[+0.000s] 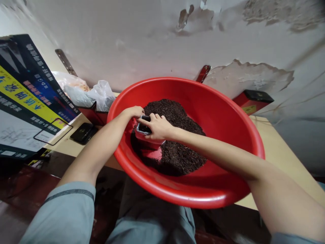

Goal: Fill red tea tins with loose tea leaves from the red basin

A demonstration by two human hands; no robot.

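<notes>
A wide red basin [238,130] holds a heap of dark brown, loose flaky material [182,145]. Inside it, toward the left, stands a small pale container [141,131] with a greyish rim and a dark inside; whether it is a bag or a box I cannot tell. My right hand [158,127] lies across its top, thumb on the near side and fingers over the far side, gripping it. Curled at its far left edge is my left hand [135,112], closed on the rim, its fingertips partly hidden.
The basin rests on a light wooden tabletop [281,149] against a peeling wall. To the left are a large printed box [27,98], a black flat object [83,133] and plastic bags [101,95]. A red box with a black top [254,101] stands behind right.
</notes>
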